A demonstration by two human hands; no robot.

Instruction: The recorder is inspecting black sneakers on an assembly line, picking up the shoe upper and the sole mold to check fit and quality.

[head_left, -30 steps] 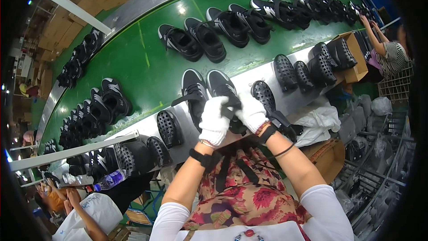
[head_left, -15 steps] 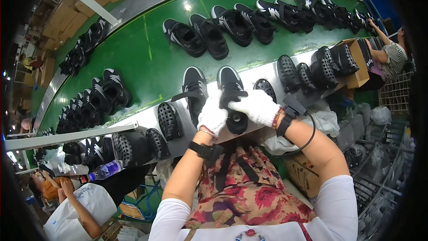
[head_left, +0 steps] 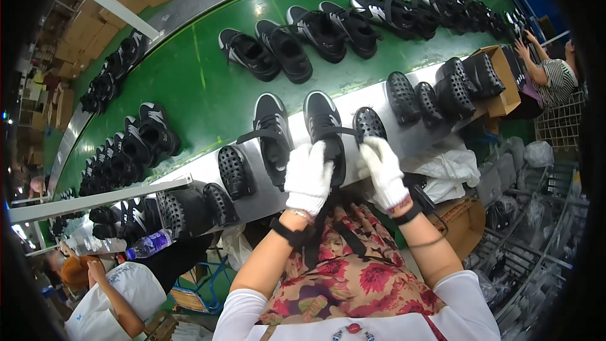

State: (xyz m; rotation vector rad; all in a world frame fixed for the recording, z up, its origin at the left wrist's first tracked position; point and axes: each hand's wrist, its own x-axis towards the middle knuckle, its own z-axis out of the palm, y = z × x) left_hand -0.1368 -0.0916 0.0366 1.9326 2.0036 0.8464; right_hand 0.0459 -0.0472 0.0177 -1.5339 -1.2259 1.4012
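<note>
- Two gloved hands worked at one black shoe [head_left: 326, 132] with a white sole edge, lying on the grey ledge [head_left: 372, 104] at the near edge of the green conveyor belt [head_left: 208, 88].
- Left hand [head_left: 308, 178], in a white glove, closed its grip over the heel end of that shoe; a black band circled the wrist.
- Right hand [head_left: 382, 170], also in a white glove, held a narrow grip on a strap drawn from the shoe's side, just beside a black perforated clog [head_left: 368, 124].
- Wore a floral apron [head_left: 353, 278] over white sleeves, seen at the lower edge.
- Lay just to the left of the held shoe: a second black shoe [head_left: 273, 136], its strap loose, toe toward the belt.
- Stood further along the ledge: another perforated clog [head_left: 235, 170] to the left and a row of black clogs [head_left: 435, 91] to the right, close to a brown cardboard box [head_left: 505, 82].
- Lay below the ledge at right: crumpled white plastic bags [head_left: 451, 170].
- Sat at lower left: a co-worker in a white top [head_left: 110, 303], near a clear bottle [head_left: 148, 245] with a blue cap.
- Rested mid-belt, well apart from the hands: a pair of black shoes [head_left: 268, 50].
- Ran along the far curve of the belt: more black shoes [head_left: 404, 12], pair after pair.
- Reached toward the belt at far right: another person in a striped top [head_left: 558, 79].
</note>
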